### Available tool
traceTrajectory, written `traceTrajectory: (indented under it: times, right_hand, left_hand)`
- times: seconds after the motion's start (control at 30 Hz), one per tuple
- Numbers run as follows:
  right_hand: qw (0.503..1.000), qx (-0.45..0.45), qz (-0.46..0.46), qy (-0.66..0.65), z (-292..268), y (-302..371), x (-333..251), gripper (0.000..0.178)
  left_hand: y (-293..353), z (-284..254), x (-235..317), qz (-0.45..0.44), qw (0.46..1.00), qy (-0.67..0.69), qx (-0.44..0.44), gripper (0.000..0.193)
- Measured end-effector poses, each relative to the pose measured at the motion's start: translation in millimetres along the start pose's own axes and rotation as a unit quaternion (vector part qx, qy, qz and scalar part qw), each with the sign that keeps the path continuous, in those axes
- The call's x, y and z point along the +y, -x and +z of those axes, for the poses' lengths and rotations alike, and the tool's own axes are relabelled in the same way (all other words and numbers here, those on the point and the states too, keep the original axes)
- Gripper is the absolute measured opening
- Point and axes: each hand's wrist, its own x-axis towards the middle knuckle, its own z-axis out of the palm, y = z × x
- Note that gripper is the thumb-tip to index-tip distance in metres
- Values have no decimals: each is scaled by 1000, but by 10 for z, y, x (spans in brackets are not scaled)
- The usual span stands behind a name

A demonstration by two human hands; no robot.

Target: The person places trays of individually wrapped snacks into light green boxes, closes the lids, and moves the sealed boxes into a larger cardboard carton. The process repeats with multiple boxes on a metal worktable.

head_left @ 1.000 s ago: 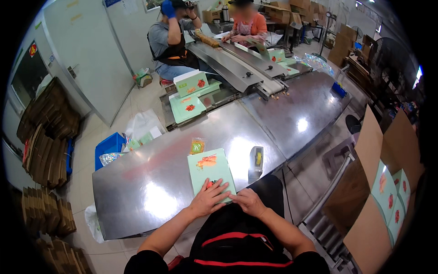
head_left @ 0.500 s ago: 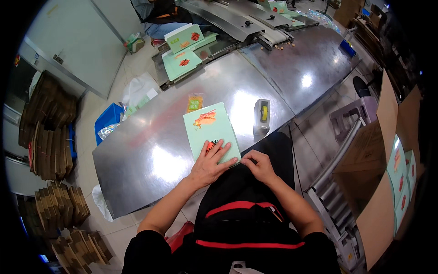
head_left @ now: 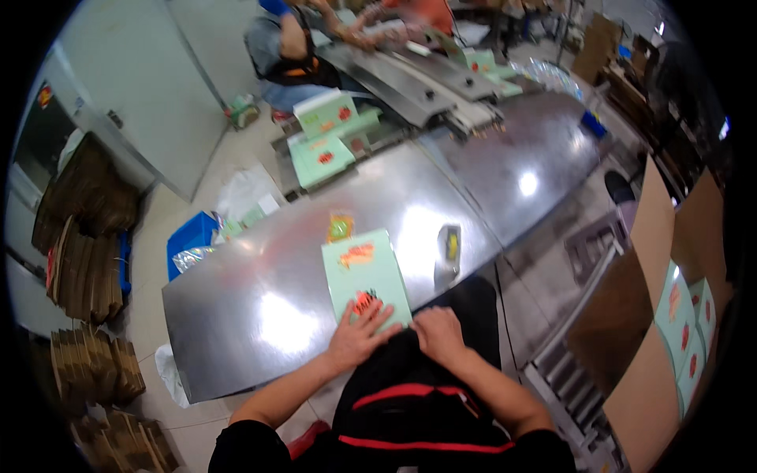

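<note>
The fingers [head_left: 371,317] of the left hand [head_left: 356,337] lie spread and flat on the near end of the pale green flat carton [head_left: 366,276], pressing down and gripping nothing. The right hand [head_left: 438,335] rests just beside it at the carton's near right corner, fingers curled loosely at the desk [head_left: 260,299] edge; whether they pinch a flap cannot be told.

The carton lies lengthwise on the steel desk, its near end at the person's lap, its far end close to a small green and orange packet [head_left: 340,227]. A dark tape dispenser [head_left: 449,251] lies apart to the right.

For a clean result, as judged from this position:
- Keep the left palm flat so the carton does not slide on the polished steel.
- Work the near edge with the right hand, evenly along its width.
- Keep the printed face free of creases.
</note>
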Motion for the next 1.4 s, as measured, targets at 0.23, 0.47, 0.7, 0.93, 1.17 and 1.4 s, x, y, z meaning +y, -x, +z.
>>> traceTrajectory:
  times: [0.23, 0.47, 0.7, 0.93, 1.17, 1.4]
  right_hand:
    - [992, 17, -108, 60, -195, -115, -25, 18]
    - [969, 59, -235, 43, 41, -50, 188, 17]
    - [974, 28, -212, 74, 4, -70, 56, 20]
    - [985, 74, -155, -9, 109, -23, 193, 26]
    - [905, 86, 285, -305, 225, 53, 185, 17]
    - [887, -73, 335, -310, 229, -15, 399, 25]
  left_hand:
    - [-18, -52, 5, 1, 1000, -12, 1, 58]
    - [-37, -7, -14, 22, 998, -13, 49, 49]
    - [-26, 16, 33, -4, 996, -16, 93, 43]
    - [-128, 64, 55, -21, 993, 17, 119, 46]
    - [-169, -44, 51, -7, 995, 59, 76, 56]
    - [-213, -64, -174, 50, 996, 73, 29, 59]
